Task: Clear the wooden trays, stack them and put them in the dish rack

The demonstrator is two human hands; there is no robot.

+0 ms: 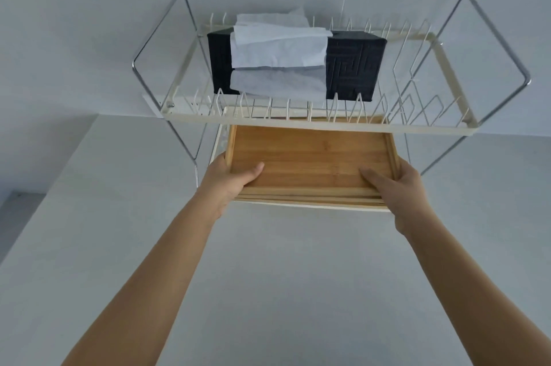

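Observation:
A stack of wooden trays (310,157) lies flat on the lower level of a two-tier dish rack (313,125), its far part hidden under the upper shelf. My left hand (231,179) grips the stack's near left corner, thumb resting inside the top tray. At the near right corner my right hand (396,186) holds the stack the same way. The top tray is bare inside.
A black tissue box (351,67) with white tissue hanging out sits on the rack's upper shelf among white wire dividers. Chrome side frames (149,73) stand at both ends. The rack stands on a white counter (283,276) against a white wall.

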